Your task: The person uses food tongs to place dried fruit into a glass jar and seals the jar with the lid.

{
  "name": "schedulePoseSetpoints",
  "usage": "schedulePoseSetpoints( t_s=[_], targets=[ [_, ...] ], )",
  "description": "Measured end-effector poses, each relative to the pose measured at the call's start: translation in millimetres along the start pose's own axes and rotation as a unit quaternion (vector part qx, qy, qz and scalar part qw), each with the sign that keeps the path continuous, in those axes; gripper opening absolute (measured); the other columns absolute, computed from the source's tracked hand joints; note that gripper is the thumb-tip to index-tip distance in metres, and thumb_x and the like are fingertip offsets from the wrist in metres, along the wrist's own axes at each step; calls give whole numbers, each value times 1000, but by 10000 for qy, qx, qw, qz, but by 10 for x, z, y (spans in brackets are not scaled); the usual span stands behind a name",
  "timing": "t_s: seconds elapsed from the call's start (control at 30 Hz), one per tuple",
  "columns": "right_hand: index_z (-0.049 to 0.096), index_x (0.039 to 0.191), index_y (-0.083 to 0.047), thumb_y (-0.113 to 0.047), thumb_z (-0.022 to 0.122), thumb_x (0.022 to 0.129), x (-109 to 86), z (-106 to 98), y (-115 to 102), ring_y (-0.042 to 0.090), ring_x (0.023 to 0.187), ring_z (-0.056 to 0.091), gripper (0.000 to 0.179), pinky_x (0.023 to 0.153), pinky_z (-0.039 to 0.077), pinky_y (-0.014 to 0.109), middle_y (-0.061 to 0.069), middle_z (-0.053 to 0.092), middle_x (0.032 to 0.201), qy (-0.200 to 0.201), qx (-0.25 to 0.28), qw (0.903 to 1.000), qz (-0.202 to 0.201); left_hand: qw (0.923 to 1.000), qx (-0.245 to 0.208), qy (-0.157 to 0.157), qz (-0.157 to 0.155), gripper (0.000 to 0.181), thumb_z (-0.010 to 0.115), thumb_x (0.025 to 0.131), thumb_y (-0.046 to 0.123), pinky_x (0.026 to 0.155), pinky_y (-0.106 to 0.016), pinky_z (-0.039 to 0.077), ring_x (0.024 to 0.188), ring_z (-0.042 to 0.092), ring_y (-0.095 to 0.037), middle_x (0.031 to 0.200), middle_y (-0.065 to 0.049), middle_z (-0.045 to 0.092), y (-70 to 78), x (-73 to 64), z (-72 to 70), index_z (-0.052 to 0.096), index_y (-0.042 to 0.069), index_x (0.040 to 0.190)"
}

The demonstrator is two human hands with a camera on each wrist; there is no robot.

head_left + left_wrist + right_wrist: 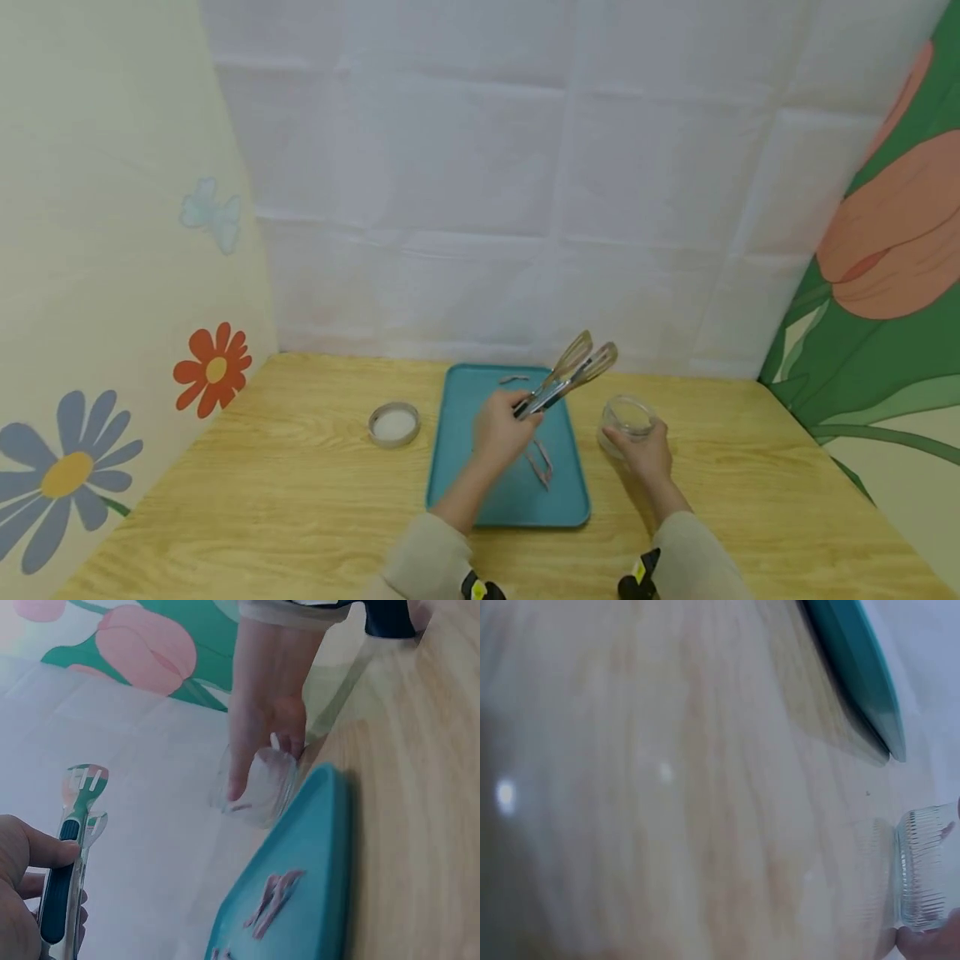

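Two hands are holding different things above a wood-grained table (pixel 300 467): the left hand (pixel 501 427) is gripping a pair of tongs (pixel 551 394) by the handles, fingers wrapped round them, while the right hand (pixel 647 452) is clasping a glass jar (pixel 622 413) just beside the right edge of a blue tray (pixel 465 400). The tongs are slanting up and to the right over the tray, their tips standing apart with nothing visible between them. Several pinkish strips (pixel 279 900) are lying on the tray, one of them near its far edge, and a round lid (pixel 393 425) is lying to the tray's left. Something pinkish is showing through the ridged glass, perhaps another strip, though the dim wrist views are leaving that unsure. The step in hand seems to be shifting strips between tray and jar, the right hand steadying the jar. On that reading, the next move is calling for tips turned down, lined up across one strip and closed gently.
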State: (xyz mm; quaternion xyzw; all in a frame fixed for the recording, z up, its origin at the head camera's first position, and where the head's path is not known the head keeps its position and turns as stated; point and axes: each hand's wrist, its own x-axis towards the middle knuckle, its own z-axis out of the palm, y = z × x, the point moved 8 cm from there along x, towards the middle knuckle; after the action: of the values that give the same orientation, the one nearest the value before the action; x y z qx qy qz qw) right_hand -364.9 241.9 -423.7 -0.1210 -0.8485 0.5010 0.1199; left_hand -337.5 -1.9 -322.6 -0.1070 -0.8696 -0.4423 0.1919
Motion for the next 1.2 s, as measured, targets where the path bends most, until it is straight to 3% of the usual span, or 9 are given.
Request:
schedulePoseSetpoints(
  t_s=[0.1,0.23,0.43,0.7,0.87,1.2],
  targets=[
    [13,129,9,-34,67,73,1,8,1,47,111,27,89,89,25,51,37,26,124,-12,-8,10000,25,9994,217,202,168,14,71,69,17,53,-28,41,63,53,-13,75,0,60,-33,21,-139,68,13,83],
    [10,130,9,-33,65,74,-2,13,5,47,112,25,89,89,25,51,37,24,125,-57,12,10000,36,9989,175,382,222,20,71,67,12,56,-31,42,69,54,-18,78,-4,60,-127,42,-297,68,10,87],
    [13,129,10,-33,67,73,-19,-5,-10,47,112,26,90,90,24,51,37,26,124,-8,68,10000,-41,9983,563,114,-117,17,70,69,16,47,-28,37,61,49,-13,75,1,59,-393,50,-504,68,15,87],
    [13,129,10,-33,66,73,-17,5,-12,46,113,25,88,91,23,51,36,26,124,-74,122,9999,-46,9942,920,-220,-512,25,68,71,18,48,-29,36,62,47,-15,77,-3,55,-788,-9,-771,66,11,95],
    [13,129,10,-33,67,73,-12,-4,-16,46,113,26,88,90,24,51,36,27,124,-30,78,9999,-56,9909,1208,-334,-484,23,68,69,15,48,-28,36,58,46,-14,72,-1,55,-964,-38,-820,67,9,91],
    [15,127,11,-33,67,73,-8,2,5,47,111,27,88,90,24,51,37,27,123,85,-29,10000,-34,9854,1564,-565,-352,16,70,66,10,50,-28,38,55,46,-11,66,2,57,-1143,-77,-727,67,8,81]
  ],
)
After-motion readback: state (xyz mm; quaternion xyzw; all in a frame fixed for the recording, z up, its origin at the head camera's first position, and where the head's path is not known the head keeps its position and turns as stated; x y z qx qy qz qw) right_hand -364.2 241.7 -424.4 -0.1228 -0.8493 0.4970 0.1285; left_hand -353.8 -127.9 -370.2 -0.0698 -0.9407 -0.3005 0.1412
